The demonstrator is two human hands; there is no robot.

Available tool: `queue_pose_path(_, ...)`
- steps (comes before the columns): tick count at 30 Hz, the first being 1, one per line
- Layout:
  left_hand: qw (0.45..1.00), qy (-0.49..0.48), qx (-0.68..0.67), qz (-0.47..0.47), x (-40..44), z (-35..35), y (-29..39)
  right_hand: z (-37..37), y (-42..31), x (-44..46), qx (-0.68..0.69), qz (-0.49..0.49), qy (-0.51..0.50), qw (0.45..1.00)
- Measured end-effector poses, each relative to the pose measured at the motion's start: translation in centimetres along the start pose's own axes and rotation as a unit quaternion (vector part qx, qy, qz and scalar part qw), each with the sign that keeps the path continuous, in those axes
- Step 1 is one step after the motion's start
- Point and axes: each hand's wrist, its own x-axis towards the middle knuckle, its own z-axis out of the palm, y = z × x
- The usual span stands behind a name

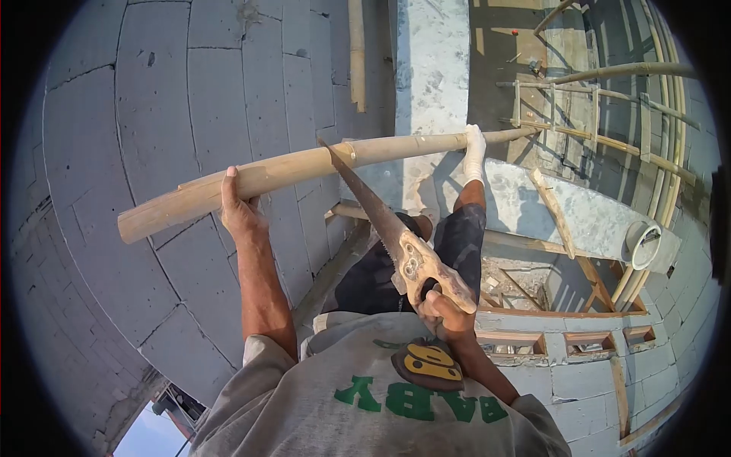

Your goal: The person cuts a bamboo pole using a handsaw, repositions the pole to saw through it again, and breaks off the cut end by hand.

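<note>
A long bamboo pole [282, 168] runs across the view, its thick end to the left and its thin end to the right. My left hand [242, 209] is closed around the thick part, thumb on top. In my right hand [447, 314] is the wooden handle of a hand saw [369, 199], fingers wrapped through the grip. The saw's tip crosses the pole to the right of my left hand, its blade touching or very near the bamboo; I cannot tell how deep any cut is. My foot in a white sock [474, 148] is against the pole farther right.
A grey block wall [190, 99] rises on the left. Beneath my feet is a pale concrete ledge [432, 68]. A bamboo ladder [601, 141] stands at the right, with a white bucket [644, 245] and a wooden stick [553, 212] nearer. Below are wooden-framed openings [586, 343].
</note>
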Motion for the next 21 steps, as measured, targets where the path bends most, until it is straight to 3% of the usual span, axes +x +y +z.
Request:
queue_pose_path(1,1.0,0.007,0.004,-0.002,0.1,-0.1,0.0,0.5,0.8,1.1,0.009,0.005,0.0,1.0)
queue_pose_path(2,1.0,0.015,0.013,-0.005,0.0,-0.5,0.2,2.3,2.4,5.2,-0.074,-0.051,-0.021,0.996)
queue_pose_path(3,0.999,0.023,0.025,-0.002,-0.5,-1.1,0.4,3.3,3.7,8.6,0.015,-0.051,-0.079,0.995)
queue_pose_path(5,0.999,0.026,0.017,0.016,0.0,0.3,0.4,3.5,2.3,9.2,0.041,-0.022,-0.055,0.997)
queue_pose_path(6,0.999,0.015,0.03,-0.004,-0.9,-0.2,0.5,2.0,3.4,6.8,0.042,-0.007,-0.045,0.998)
queue_pose_path(7,0.999,0.002,0.031,-0.016,-1.1,-0.2,0.6,1.8,1.5,3.5,-0.071,-0.041,-0.02,0.996)
queue_pose_path(9,1.0,0.015,0.02,0.005,-0.5,0.0,0.7,1.6,0.5,-1.0,-0.156,-0.046,-0.001,0.987)
queue_pose_path(11,0.999,0.021,0.026,0.001,0.3,0.7,0.9,0.9,-0.3,-0.8,-0.119,-0.015,0.0,0.993)
queue_pose_path(14,0.999,0.019,0.048,-0.005,0.0,0.0,0.9,2.4,2.7,5.0,-0.096,-0.065,-0.051,0.992)
queue_pose_path(16,0.999,0.014,0.036,0.001,0.3,0.2,0.8,3.6,2.6,8.2,0.005,-0.037,-0.063,0.997)
queue_pose_path(21,0.999,0.007,0.036,0.019,0.3,0.6,0.4,2.5,1.1,2.4,-0.028,-0.032,-0.02,0.999)
